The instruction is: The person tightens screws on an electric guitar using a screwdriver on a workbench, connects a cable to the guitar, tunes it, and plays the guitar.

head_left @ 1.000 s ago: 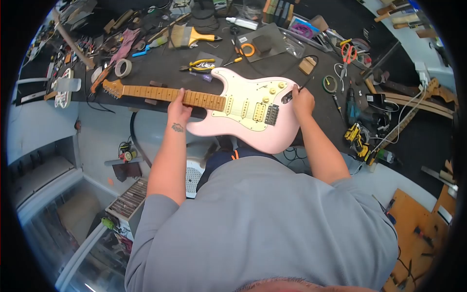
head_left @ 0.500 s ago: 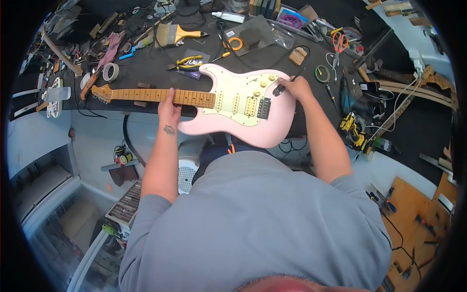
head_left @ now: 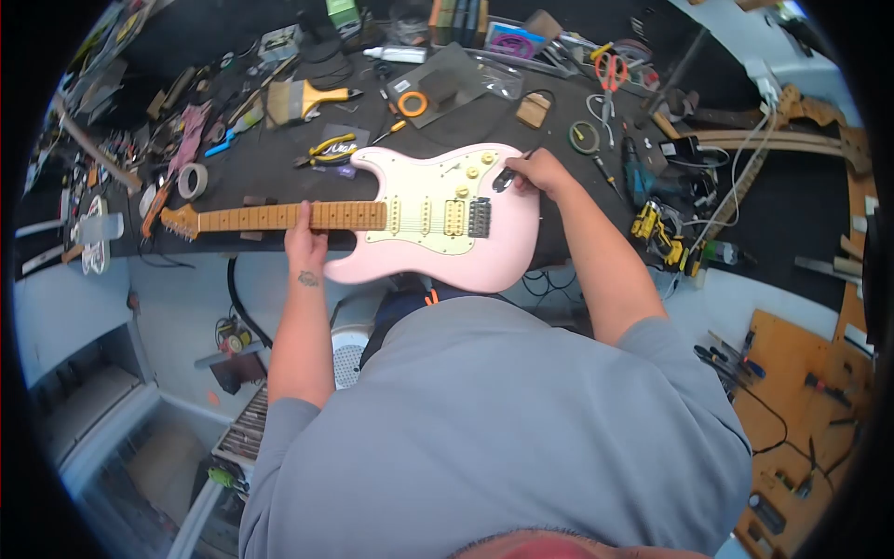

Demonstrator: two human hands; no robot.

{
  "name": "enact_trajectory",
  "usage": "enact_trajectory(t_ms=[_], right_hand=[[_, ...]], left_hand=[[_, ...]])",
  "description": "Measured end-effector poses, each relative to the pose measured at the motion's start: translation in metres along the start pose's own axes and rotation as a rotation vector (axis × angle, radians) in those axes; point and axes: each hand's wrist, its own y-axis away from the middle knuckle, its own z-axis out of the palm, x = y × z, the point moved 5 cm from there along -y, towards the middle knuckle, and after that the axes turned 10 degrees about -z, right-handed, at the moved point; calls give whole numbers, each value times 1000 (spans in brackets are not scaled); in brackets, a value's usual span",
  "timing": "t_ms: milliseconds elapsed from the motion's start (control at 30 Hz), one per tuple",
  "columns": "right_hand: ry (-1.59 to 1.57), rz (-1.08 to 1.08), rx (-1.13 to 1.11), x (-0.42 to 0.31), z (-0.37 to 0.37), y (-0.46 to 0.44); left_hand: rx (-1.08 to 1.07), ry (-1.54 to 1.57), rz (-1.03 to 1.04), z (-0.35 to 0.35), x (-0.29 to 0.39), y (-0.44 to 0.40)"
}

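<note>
A pink electric guitar (head_left: pixel 507 265) with a cream pickguard lies across the front of the bench, strings facing up. Its maple neck (head_left: pixel 251 217) points left. My left hand (head_left: pixel 305 244) is closed around the neck, thumb across the fretboard. At the guitar's lower right, my right hand (head_left: pixel 540 174) pinches the end of a black cable at the dark oval jack plate (head_left: pixel 504 179). The fingers hide most of the plug, so how deep it sits cannot be made out. Cream control knobs (head_left: pixel 473 172) are just left of that hand.
Behind the guitar lie yellow-handled pliers (head_left: pixel 331 149), a wide paintbrush (head_left: pixel 303 100), an orange tape roll (head_left: pixel 413 103) and a wooden block (head_left: pixel 533 110). To the right are red scissors (head_left: pixel 611 72), a green tape roll (head_left: pixel 584 138) and a yellow power tool (head_left: pixel 656 233).
The guitar, bench and both hands appear shifted left in the view, as the camera has turned. The left hand keeps its hold on the neck; the right stays at the jack plate.
</note>
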Motion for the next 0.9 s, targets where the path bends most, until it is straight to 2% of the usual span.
enact_trajectory(t_ms=[367, 433, 467, 567, 633, 700, 733, 767, 833, 867, 900], right_hand=[[-85, -22, 100, 8, 4, 2], [-647, -4, 395, 17, -19, 0], [-459, -22, 363, 14, -32, -1], [-230, -34, 202, 10, -69, 7], [-485, -63, 377, 39, -103, -14], [-857, -86, 508, 21, -112, -6], [-832, -36, 549, 15, -115, 0], [-679, 10, 646, 8, -115, 6], [-271, -101, 654, 11, -116, -5], [-219, -173, 659, 2, -108, -5], [-167, -245, 663, -4, -90, 4]], left_hand=[[20, -23, 11, 2, 4, 3], [17, -23, 8, 0, 1, 2], [17, -21, 10, 0, 1, 4], [19, -30, 7, 4, 2, 7], [12, -12, 11, 6, 3, 6], [2, 5, 7, 3, 0, 6], [14, -8, -29, 8, 0, 14], [42, -40, -60, 12, 0, 22], [89, -104, -117, 19, 5, 36], [20, -92, -159, 15, 4, 31], [47, -189, -197, 9, 6, 32]])
